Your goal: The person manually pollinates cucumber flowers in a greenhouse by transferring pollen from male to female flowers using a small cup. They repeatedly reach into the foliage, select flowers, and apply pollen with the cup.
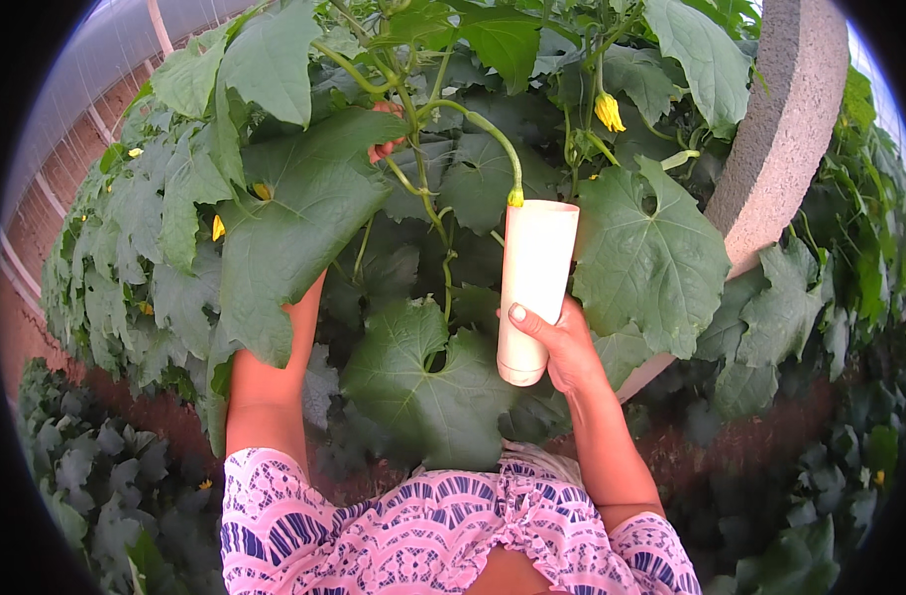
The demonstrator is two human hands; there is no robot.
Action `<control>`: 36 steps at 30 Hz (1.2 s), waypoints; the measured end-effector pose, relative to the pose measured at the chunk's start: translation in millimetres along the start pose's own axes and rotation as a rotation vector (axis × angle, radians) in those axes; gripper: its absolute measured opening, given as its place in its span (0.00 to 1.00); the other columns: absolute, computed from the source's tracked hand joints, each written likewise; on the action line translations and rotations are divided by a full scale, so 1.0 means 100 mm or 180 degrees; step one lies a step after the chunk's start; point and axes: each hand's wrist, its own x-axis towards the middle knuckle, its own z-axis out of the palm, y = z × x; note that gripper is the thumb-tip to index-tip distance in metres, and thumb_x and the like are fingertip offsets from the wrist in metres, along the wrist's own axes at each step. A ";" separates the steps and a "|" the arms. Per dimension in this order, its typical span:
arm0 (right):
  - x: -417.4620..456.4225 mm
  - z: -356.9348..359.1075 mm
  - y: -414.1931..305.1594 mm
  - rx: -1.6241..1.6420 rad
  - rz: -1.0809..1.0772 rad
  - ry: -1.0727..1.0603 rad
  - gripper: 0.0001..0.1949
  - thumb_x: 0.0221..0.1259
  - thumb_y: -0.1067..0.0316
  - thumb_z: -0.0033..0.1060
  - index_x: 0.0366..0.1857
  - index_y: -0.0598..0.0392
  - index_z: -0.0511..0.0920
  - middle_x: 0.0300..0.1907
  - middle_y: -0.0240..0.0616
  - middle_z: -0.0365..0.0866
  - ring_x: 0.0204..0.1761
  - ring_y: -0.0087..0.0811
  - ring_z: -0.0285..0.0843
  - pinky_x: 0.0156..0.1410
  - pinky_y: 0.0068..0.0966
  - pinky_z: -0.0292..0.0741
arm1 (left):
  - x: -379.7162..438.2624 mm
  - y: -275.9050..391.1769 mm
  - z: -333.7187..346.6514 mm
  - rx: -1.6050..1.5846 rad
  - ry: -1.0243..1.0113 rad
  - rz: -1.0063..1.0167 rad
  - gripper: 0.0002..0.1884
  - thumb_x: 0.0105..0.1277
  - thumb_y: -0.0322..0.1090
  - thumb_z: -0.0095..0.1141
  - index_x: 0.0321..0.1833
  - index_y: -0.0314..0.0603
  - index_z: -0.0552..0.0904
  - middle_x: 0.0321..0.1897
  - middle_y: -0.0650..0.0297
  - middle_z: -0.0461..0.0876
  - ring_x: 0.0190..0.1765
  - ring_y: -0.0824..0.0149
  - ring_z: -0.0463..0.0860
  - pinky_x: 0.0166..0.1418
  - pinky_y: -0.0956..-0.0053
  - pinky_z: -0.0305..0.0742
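Observation:
My right hand [561, 342] is wrapped around a tall white cylindrical container [538, 282], thumb across its front. The container stands nearly upright, its open mouth up. A curved green stalk [501, 137] arches from the vine and ends in a yellowish tip at the container's left rim; whether the tip goes inside is unclear. Beside the main vine stem [419, 160], the fingers of my left hand [386, 132] show past the edge of a large lobed leaf [304, 201]. That leaf hides most of this hand, so its grip cannot be made out.
A rough concrete post [780, 141] leans at the right, behind a broad leaf [654, 253]. A yellow blossom [609, 111] hangs at the upper right. Another leaf [431, 379] spreads low in front of me. Dense foliage [126, 245] fills the left, with a brick-coloured wall [74, 149] beyond.

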 end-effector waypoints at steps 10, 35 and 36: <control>-0.08 -0.04 0.07 0.0121 0.0000 -0.0170 0.29 0.52 0.58 0.71 0.54 0.62 0.69 0.46 0.39 0.77 0.47 0.29 0.75 0.53 0.27 0.74 | 0.27 0.19 0.41 0.0124 0.0714 0.0106 0.09 0.64 0.33 0.55 0.43 0.34 0.78 0.29 0.64 0.77 0.30 0.74 0.73 0.34 0.84 0.67; -0.62 -0.28 -0.12 -0.0184 -0.0128 -0.0284 0.33 0.37 0.55 0.75 0.47 0.67 0.73 0.41 0.48 0.79 0.43 0.38 0.79 0.49 0.33 0.76 | -1.73 -1.70 1.72 -0.0204 0.0750 -0.1596 0.12 0.67 0.29 0.48 0.50 0.36 0.79 0.30 0.70 0.74 0.28 0.78 0.70 0.32 0.82 0.66; -0.63 -0.28 -0.11 -0.0169 -0.0171 -0.0344 0.33 0.37 0.55 0.75 0.47 0.67 0.73 0.40 0.48 0.78 0.43 0.39 0.79 0.49 0.34 0.76 | -1.95 -1.89 1.82 -0.0266 0.0309 -0.1955 0.13 0.67 0.29 0.48 0.51 0.34 0.79 0.29 0.70 0.74 0.29 0.78 0.71 0.34 0.82 0.68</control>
